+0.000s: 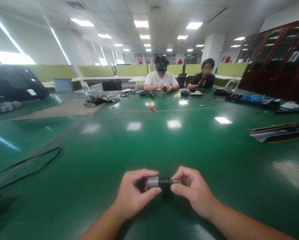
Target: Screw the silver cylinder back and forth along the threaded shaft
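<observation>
Above the front of the green table, my left hand (136, 191) grips a short silver metal cylinder (153, 182) between thumb and fingers. It looks like a small motor, though its exact kind is unclear. A dark shaft (164, 182) sticks out of its right side and lies level. With thumb and fingertips, my right hand (193, 190) pinches a small shiny metal piece (174, 181) at the shaft's far end. My fingers partly cover this piece, and I cannot tell whether it is joined to the shaft.
An orange screwdriver (153, 109) lies mid-table. A black cable loop (44, 163) is at left, circuit boards (96, 99) farther back. Long metal rails (279, 131) lie at right. Across the table sit two people, one in a white shirt (173, 80), one in black (194, 80), handling small objects.
</observation>
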`<state>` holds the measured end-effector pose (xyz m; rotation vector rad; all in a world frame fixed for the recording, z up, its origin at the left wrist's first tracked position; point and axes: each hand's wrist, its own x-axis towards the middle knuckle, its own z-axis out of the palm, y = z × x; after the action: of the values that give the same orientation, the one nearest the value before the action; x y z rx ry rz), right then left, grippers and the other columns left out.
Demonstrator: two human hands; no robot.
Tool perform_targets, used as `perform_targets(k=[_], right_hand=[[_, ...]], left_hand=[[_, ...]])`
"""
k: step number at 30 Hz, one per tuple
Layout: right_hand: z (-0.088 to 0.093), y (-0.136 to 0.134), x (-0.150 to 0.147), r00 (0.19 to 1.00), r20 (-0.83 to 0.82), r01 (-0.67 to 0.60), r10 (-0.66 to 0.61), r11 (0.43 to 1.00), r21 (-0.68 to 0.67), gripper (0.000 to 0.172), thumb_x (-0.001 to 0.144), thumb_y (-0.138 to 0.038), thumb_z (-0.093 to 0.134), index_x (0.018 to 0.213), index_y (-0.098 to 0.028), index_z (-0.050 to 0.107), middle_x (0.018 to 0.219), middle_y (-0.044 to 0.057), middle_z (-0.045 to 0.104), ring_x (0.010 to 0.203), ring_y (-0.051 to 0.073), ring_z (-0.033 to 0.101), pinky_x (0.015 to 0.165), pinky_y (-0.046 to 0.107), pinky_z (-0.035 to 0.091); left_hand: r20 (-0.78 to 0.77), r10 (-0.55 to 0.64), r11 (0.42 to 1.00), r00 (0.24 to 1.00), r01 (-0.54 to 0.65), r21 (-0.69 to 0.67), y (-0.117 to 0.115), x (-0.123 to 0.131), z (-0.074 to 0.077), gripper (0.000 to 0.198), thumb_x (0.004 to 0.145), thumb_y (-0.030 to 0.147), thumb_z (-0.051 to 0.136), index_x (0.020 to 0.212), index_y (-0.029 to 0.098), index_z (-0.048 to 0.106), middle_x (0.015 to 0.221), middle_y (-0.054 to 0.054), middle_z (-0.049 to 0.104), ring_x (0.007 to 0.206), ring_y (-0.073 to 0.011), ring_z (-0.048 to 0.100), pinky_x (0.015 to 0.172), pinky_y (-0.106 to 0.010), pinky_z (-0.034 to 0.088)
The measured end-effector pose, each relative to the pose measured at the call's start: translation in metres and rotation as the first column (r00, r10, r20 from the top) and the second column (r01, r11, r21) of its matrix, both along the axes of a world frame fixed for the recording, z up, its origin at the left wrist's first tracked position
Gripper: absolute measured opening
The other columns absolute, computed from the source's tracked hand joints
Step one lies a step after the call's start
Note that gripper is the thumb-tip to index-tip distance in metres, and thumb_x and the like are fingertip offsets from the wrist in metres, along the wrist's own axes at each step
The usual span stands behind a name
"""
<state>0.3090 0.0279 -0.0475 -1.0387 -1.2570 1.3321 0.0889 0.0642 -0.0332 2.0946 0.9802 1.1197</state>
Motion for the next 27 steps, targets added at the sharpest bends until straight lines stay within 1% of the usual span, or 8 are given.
perform_targets(k=[4,7,13,19,27], right_hand=[[0.0002,0.0002,0.0004,1.000,0.001,0.002,-0.002,1.000,0.002,0.015,0.072,-0.025,0.076,0.072,-0.017,0.063,0.062,-0.005,0.053,0.059,0.012,0.045,0.059,0.025,0.033],[0.0002,0.0005,0.0006,1.000,-0.013,0.006,-0.006,1.000,-0.008,0.016,0.071,-0.025,0.077,0.072,-0.017,0.063,0.062,-0.005,0.053,0.059,0.012,0.045,0.059,0.025,0.034],[0.0016,-0.0001,0.0003,0.999,-0.034,0.014,-0.015,1.000,-0.013,0.017,0.072,-0.026,0.078,0.072,-0.017,0.063,0.062,-0.004,0.054,0.059,0.011,0.046,0.058,0.025,0.034],[0.0020,-0.0006,0.0003,0.999,-0.030,0.022,-0.022,1.000,-0.012,0.019,0.072,-0.029,0.078,0.072,-0.017,0.063,0.061,-0.004,0.054,0.058,0.012,0.045,0.058,0.025,0.034],[-0.0015,-0.0002,0.0004,0.998,-0.056,0.001,-0.003,1.000,-0.020,0.016,0.072,-0.025,0.077,0.074,-0.018,0.062,0.062,-0.005,0.053,0.059,0.011,0.044,0.058,0.025,0.033]], left_hand=[[0.001,-0.005,1.000,1.000,0.005,-0.004,0.0006,-0.0011,-0.0002,0.026,0.071,0.026,0.084,0.095,0.022,0.077,0.078,-0.002,0.077,0.066,-0.0183,0.070,0.061,-0.024,0.051],[0.001,0.011,1.000,1.000,-0.011,-0.009,0.0003,-0.0011,-0.0008,0.026,0.070,0.027,0.084,0.095,0.021,0.077,0.079,-0.003,0.078,0.068,-0.0194,0.071,0.063,-0.025,0.052],[-0.005,0.027,1.000,1.000,-0.028,-0.014,-0.0006,0.0005,0.0006,0.025,0.071,0.029,0.083,0.093,0.018,0.078,0.078,-0.005,0.077,0.067,-0.0205,0.071,0.061,-0.026,0.052],[0.004,0.028,0.999,1.000,-0.028,-0.022,-0.0012,0.0012,0.0034,0.025,0.070,0.027,0.084,0.092,0.019,0.078,0.077,-0.004,0.077,0.066,-0.0199,0.071,0.061,-0.025,0.052],[0.002,0.029,0.999,1.000,-0.029,-0.019,-0.0009,-0.0003,0.0025,0.025,0.070,0.026,0.084,0.093,0.019,0.078,0.078,-0.004,0.078,0.067,-0.0193,0.071,0.062,-0.025,0.052]])
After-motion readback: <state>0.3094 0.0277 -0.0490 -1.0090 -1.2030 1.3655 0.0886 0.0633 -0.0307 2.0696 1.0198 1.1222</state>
